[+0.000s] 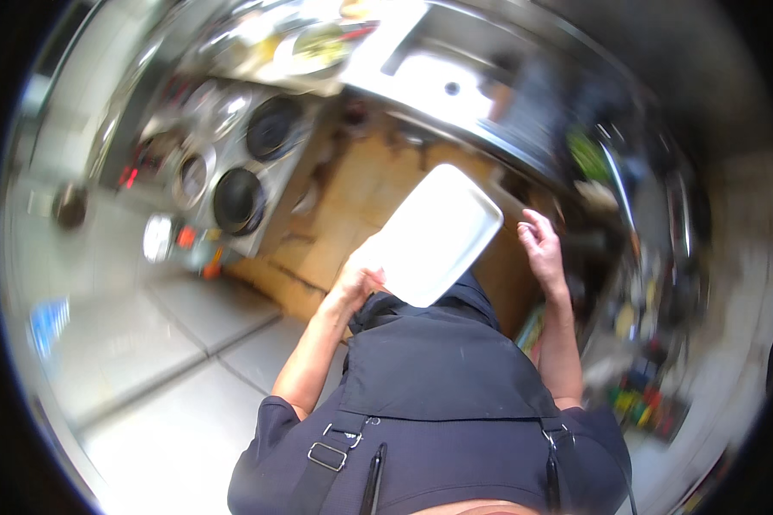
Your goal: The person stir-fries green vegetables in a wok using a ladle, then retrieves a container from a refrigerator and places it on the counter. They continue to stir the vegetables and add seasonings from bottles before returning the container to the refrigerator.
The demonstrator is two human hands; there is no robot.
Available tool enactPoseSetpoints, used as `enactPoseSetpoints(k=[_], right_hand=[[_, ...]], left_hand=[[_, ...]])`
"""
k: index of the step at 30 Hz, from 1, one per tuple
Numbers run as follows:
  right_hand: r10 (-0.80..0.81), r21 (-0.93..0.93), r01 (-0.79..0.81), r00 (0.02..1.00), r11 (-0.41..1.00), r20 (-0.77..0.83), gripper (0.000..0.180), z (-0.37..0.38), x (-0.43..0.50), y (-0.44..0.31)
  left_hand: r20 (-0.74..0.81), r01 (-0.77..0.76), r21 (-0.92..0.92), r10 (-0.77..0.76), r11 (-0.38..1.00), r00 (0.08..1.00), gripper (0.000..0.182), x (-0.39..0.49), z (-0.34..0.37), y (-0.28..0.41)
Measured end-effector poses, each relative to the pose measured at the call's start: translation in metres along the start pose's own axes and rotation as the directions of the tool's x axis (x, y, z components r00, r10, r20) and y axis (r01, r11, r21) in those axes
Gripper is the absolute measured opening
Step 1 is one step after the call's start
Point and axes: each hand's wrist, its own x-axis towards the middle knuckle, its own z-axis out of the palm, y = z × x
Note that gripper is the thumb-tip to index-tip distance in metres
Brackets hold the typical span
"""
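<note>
My left hand (357,275) grips a white rectangular tray (443,235) by its near left edge, with the thumb over the rim. The tray is held in front of my dark apron (448,367), above the brown floor, and glare washes out its inside. To the right of the tray, my right hand (542,248) is raised with its fingers loosely bent and apart. It touches neither the tray nor the counter beside it, and I see nothing in it.
A stove with dark round pans (239,201) stands at the left front. Ahead is a metal sink (451,87), with a bowl of pale green food (319,51) to its left. A cluttered counter runs along the right, with blurred green vegetables (586,154) and a long-handled tool (618,187).
</note>
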Motion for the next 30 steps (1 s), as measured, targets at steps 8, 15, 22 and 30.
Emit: enactPoseSetpoints(k=[8,15,22,30], right_hand=[[-0.236,0.024,0.337,0.604,0.941,0.761,0.031,0.314,0.104,-0.187],[-0.543,0.528,0.545,-0.151,0.651,0.826,0.032,0.568,0.023,-0.319],[-0.601,0.986,0.168,-0.787,0.002,0.135,0.045,0.738,-0.191,-0.466],[-0.275,0.476,0.203,-0.957,-0.856,-0.087,0.03,0.842,-0.363,-0.508]], left_hand=[[-0.626,-0.404,-0.47,0.027,0.785,0.78,0.081,-0.14,-0.103,-0.056],[-0.955,-0.852,-0.267,-0.005,0.45,0.297,0.078,-0.195,-0.143,-0.089],[-0.963,-0.995,-0.105,-0.25,-0.004,0.102,0.071,-0.18,-0.13,-0.06],[-0.905,-0.983,0.074,-0.425,-0.169,0.005,0.069,-0.132,-0.136,0.0]])
